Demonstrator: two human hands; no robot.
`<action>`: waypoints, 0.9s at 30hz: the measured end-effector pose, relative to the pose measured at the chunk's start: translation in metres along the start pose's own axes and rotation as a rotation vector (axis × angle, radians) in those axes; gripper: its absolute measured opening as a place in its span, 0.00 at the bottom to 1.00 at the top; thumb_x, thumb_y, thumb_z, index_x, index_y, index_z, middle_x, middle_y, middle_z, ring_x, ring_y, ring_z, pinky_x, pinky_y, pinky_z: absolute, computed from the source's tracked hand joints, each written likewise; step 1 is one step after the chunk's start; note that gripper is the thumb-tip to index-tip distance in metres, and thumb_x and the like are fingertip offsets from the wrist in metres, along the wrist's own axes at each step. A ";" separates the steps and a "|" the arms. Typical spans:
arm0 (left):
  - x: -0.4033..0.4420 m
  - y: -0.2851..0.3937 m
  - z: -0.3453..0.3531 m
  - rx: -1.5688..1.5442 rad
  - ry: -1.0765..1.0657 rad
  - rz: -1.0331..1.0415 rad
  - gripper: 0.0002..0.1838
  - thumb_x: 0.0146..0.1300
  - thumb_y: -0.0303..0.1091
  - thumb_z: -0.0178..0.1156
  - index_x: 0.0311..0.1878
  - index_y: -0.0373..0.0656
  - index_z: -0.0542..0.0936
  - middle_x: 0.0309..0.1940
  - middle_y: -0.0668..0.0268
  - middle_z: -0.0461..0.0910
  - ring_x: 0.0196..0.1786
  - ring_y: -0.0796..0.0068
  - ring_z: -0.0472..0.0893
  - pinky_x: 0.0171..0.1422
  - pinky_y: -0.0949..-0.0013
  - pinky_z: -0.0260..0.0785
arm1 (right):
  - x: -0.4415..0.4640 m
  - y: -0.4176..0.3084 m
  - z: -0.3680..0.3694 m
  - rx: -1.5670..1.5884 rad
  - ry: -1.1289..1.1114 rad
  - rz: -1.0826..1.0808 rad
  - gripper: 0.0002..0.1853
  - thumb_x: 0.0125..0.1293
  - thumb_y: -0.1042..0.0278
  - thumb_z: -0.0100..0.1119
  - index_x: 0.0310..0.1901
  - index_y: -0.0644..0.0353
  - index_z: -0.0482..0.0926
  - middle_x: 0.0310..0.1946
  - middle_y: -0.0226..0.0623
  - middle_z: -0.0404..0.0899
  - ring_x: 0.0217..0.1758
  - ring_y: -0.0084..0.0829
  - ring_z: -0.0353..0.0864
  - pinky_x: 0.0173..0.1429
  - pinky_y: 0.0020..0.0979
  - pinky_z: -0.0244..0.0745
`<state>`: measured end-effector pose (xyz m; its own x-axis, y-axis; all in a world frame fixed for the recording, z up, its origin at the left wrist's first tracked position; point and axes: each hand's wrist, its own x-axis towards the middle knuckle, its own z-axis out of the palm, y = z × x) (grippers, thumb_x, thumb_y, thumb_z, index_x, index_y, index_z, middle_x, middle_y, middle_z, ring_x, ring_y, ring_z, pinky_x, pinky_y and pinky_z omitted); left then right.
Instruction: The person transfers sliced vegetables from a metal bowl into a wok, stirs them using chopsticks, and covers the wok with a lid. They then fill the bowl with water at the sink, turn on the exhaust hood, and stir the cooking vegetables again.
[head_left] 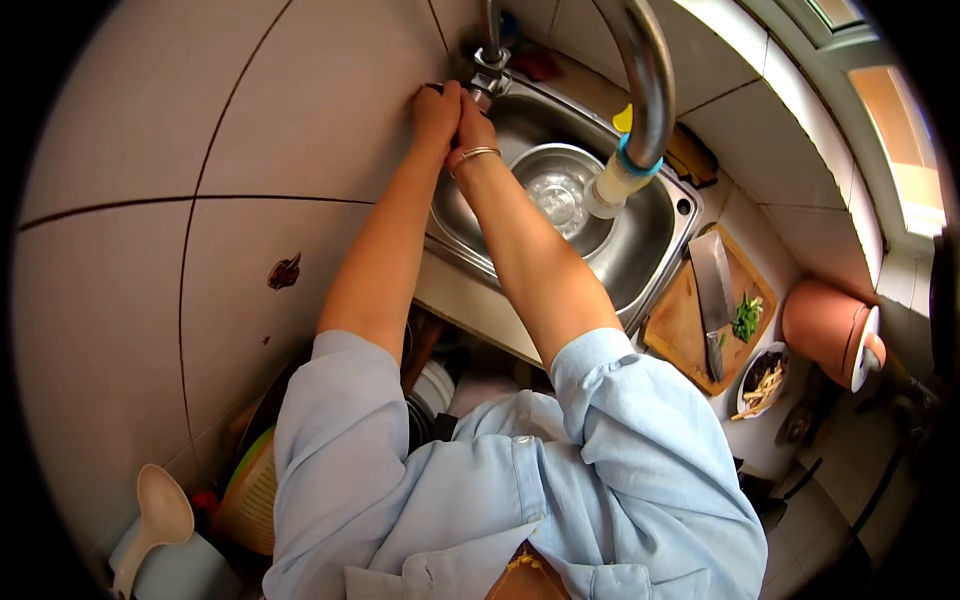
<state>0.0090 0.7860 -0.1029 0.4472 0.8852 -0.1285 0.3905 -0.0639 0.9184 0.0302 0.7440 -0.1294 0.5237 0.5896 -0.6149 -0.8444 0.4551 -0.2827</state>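
Both of my hands are together at the sink's back left corner, by the metal tap [487,85]. My left hand [436,118] is closed around the dark end of the tap handle, close to the tiled wall. Pressed against it, my right hand [475,130] is closed at the same handle, with a bangle on the wrist. Most of the fingertips are hidden. In the steel sink [650,255] sits a metal bowl [545,153] with clear, rippled water. Above the bowl hangs the curved spout [655,90], ending in a pale filter nozzle [618,183].
Right of the sink, a wooden cutting board [672,335] holds a cleaver [712,280] and chopped greens [747,318]. Beside it are a plate of cut food [764,382] and a reddish lidded pot [825,325]. A ladle [163,510] is at lower left.
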 end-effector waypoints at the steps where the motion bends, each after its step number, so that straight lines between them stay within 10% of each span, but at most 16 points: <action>1: 0.004 -0.003 0.001 0.083 0.023 -0.010 0.20 0.60 0.41 0.53 0.30 0.27 0.77 0.27 0.50 0.79 0.32 0.58 0.78 0.39 0.57 0.69 | -0.008 -0.002 0.005 -0.011 0.036 -0.031 0.18 0.64 0.56 0.62 0.42 0.65 0.78 0.38 0.38 0.81 0.38 0.32 0.80 0.41 0.34 0.76; 27: -0.015 -0.012 0.008 -0.023 0.014 0.005 0.20 0.60 0.37 0.51 0.27 0.24 0.76 0.25 0.43 0.79 0.29 0.55 0.79 0.35 0.55 0.67 | -0.007 0.001 -0.022 0.024 -0.132 0.018 0.15 0.67 0.60 0.60 0.43 0.67 0.78 0.37 0.38 0.81 0.38 0.30 0.80 0.43 0.31 0.77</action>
<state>0.0039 0.7698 -0.1145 0.4374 0.8914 -0.1185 0.3696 -0.0581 0.9274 0.0229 0.7251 -0.1416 0.5204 0.6799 -0.5167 -0.8515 0.4589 -0.2538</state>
